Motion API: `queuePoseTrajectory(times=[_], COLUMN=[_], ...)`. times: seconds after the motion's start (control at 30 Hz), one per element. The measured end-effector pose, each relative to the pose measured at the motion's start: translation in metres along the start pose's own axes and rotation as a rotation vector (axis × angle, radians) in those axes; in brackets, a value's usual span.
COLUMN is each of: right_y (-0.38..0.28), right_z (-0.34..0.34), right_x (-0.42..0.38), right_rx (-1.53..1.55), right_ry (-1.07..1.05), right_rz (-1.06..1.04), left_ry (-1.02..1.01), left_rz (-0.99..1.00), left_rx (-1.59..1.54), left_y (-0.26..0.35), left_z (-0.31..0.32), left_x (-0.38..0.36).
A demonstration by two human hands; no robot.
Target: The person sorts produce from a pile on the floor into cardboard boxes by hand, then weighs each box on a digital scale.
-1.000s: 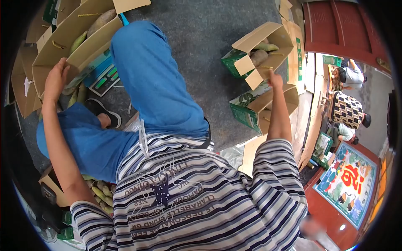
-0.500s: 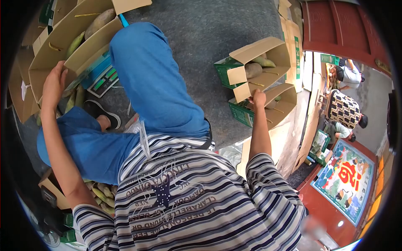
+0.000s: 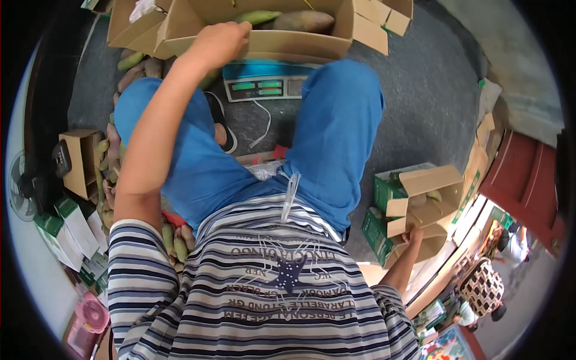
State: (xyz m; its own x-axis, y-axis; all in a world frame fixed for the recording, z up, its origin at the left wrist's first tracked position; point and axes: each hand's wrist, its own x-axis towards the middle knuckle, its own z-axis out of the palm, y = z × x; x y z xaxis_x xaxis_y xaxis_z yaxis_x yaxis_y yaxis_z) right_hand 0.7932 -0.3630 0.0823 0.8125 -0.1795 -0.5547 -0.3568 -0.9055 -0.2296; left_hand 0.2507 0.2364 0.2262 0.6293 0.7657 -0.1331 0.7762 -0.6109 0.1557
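My left hand (image 3: pixel 222 43) rests at the near wall of an open cardboard box (image 3: pixel 288 47), its fingers curled over the rim. Inside lie a long green root or vegetable (image 3: pixel 258 17) and a thick brownish one (image 3: pixel 305 22). The box stands on a blue-topped digital scale (image 3: pixel 264 87) with lit green displays. Far to my right, my right hand (image 3: pixel 413 235) has its fingers closed at the front edge of a second open carton (image 3: pixel 429 247). Beside that stands another green-and-brown carton (image 3: pixel 431 180) with produce inside. My right fingertips are partly hidden.
Loose long vegetables (image 3: pixel 113 159) are heaped along my left side. Folded green-and-white cartons (image 3: pixel 75 231), a fan (image 3: pixel 23 186) and a pink fan (image 3: pixel 92 313) stand farther left. Several people work at the far right, one in a patterned top (image 3: pixel 482 287).
My view has turned leftward, so the scale and its box now sit at the top centre and the right-hand cartons lower right. Both hands stay at their boxes.
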Motion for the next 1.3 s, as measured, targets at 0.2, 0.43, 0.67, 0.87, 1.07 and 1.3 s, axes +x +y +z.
queuePoseTrajectory(times=[0.2, 0.43, 0.67, 0.87, 1.07, 1.3], right_y=[-0.113, -0.343, -0.484, -0.483, -0.470, -0.436], right_z=[-0.031, 0.081, 0.206, 0.224, 0.191, 0.039], right_x=[-0.065, -0.328, -0.382, -0.360, -0.279, -0.166], right_rx=[-0.658, 0.027, -0.658, -0.620, -0.392, -0.393], right_ry=[0.190, -0.204, -0.152, -0.243, -0.247, -0.032], right_rz=[-0.713, -1.346, -1.426, -1.347, -1.349, -1.241], left_ry=[0.179, 0.260, 0.061, 0.085, 0.136, -0.066], left_rz=[0.046, -0.585, -0.651, -0.545, -0.342, -0.006], left_rx=[-0.163, 0.134, 0.024, -0.097, -0.345, -0.432], left_y=[-0.021, -0.099, -0.165, -0.170, -0.096, 0.085], left_z=[-0.010, -0.040, 0.000, -0.008, -0.051, -0.060], left_x=[0.006, 0.023, 0.032, 0.044, 0.061, 0.119])
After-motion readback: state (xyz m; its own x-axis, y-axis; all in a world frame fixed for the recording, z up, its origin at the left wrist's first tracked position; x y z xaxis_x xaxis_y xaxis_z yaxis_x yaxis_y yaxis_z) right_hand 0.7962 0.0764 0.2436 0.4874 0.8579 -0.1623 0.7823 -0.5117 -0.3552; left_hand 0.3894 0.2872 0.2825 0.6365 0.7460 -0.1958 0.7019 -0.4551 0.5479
